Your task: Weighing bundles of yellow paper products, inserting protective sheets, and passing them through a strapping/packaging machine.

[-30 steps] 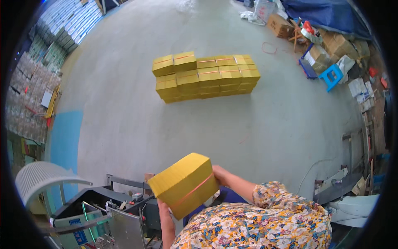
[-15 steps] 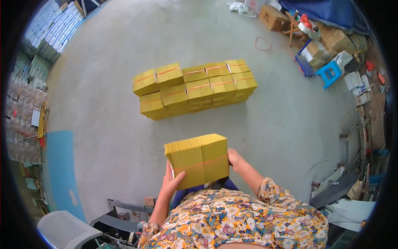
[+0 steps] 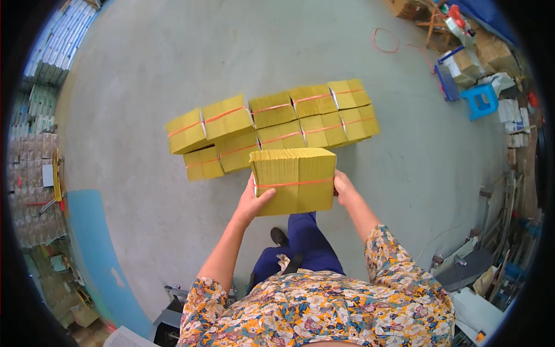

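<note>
Between my two hands I carry a thick yellow paper bundle [image 3: 295, 196], tied around with a thin red band. My left hand [image 3: 253, 199] presses its left end, thumb across the front face. At the opposite end, my right hand [image 3: 342, 188] is closed on the edge, its fingertips partly hidden behind the bundle. Just beyond, on the floor, stands a stack of similar banded yellow bundles [image 3: 277, 134] in two long rows, the left end reaching slightly nearer to me. The held bundle overlaps the near side of that stack in view but appears raised above the floor.
Grey concrete floor [image 3: 144, 75] surrounds the stack. A blue plastic stool [image 3: 480, 102] and cardboard boxes [image 3: 494, 55] stand at the far right. Wrapped piles [image 3: 37, 191] line the left wall beside a blue floor patch [image 3: 95, 243]. Machine parts [image 3: 468, 266] sit at the near right.
I have stepped toward the stack, and my legs and a shoe now show. Both hands have carried the bundle forward, with the arms stretched out further.
</note>
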Motion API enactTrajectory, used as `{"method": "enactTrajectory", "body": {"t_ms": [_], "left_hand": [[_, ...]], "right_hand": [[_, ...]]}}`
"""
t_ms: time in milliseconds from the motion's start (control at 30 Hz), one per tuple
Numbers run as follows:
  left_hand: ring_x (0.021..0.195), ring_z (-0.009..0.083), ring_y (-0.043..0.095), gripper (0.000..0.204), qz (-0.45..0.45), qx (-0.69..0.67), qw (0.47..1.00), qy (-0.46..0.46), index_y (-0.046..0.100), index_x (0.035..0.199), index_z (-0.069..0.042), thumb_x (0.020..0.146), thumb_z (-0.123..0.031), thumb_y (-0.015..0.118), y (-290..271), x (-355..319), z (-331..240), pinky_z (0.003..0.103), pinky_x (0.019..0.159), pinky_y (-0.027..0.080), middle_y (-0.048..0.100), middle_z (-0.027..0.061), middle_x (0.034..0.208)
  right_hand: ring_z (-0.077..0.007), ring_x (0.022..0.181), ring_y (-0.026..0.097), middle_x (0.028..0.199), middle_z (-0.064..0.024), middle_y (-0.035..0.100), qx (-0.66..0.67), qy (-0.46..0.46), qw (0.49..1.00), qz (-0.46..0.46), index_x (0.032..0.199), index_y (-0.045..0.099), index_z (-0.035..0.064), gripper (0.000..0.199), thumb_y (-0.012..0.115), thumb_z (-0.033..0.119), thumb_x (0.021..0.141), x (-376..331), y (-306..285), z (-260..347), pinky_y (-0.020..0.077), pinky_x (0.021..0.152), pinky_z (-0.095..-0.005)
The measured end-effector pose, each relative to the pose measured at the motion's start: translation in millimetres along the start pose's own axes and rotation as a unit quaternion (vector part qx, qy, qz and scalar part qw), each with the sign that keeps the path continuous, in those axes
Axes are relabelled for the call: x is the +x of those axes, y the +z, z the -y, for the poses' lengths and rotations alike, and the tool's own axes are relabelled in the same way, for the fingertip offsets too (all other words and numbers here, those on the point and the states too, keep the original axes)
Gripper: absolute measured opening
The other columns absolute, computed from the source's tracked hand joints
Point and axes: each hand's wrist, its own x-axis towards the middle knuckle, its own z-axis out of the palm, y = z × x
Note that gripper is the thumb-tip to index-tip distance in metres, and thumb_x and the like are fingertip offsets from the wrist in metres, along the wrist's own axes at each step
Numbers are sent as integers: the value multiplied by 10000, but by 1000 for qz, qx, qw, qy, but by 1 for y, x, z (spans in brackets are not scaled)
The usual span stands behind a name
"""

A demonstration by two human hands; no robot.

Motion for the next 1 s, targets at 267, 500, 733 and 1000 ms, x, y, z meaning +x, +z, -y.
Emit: {"method": "enactTrajectory", "body": {"t_ms": [267,500,733,1000], "left_hand": [[1238,263,516,804,-55,-35,990,-126,355,1444,-26,828,-376,736,-13,171,-3,360,1043,393,538,169,1351],[1184,252,550,699,-107,-72,982,-136,396,1406,-5,868,-316,716,-24,280,13,352,996,431,571,169,1295],[1201,292,554,659,-169,-42,979,-105,367,1431,-2,902,-258,665,-32,344,51,372,1001,436,560,192,1319],[1181,292,542,666,-201,50,970,-129,293,1468,-30,933,-262,615,-24,370,82,374,968,452,535,195,1313]], "right_hand": [[-234,1028,596,1191,-110,615,-60,92,994,14,1319,551,73,671,429,620,950,174,1,101,480,854,-412],[-230,1052,594,1227,-102,604,-79,87,993,-25,1347,524,73,569,362,506,1015,279,26,156,483,878,-418],[-226,1052,602,1212,-104,622,-70,111,991,-17,1340,539,73,581,372,518,1004,344,42,162,476,903,-422],[-308,1253,530,1391,-175,537,-167,8,981,-97,1362,519,14,622,387,495,991,404,42,129,400,1036,-370]]}}
